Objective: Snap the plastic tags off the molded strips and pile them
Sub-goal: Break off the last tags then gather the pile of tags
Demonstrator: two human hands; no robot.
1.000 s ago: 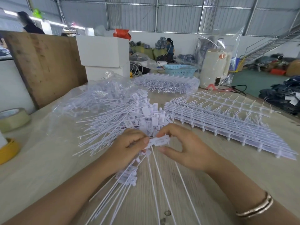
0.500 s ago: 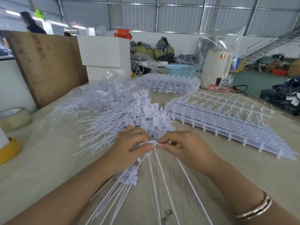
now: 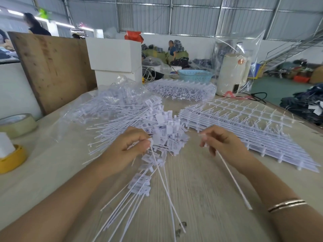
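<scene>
And the hands part: right hand (image 3: 225,142) now pinches one freed tag (image 3: 232,179) clear of the left hand (image 3: 127,147), whose grip holds the remaining bunch (image 3: 141,186) above the worktop (image 3: 209,198)

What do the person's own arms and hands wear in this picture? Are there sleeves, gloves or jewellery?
Both forearms are bare, with no sleeves in view. The left hand and the right hand wear no gloves, and no rings show. The right wrist carries thin metallic bangles, gold and silver in tone. The left wrist shows nothing worn.
</scene>
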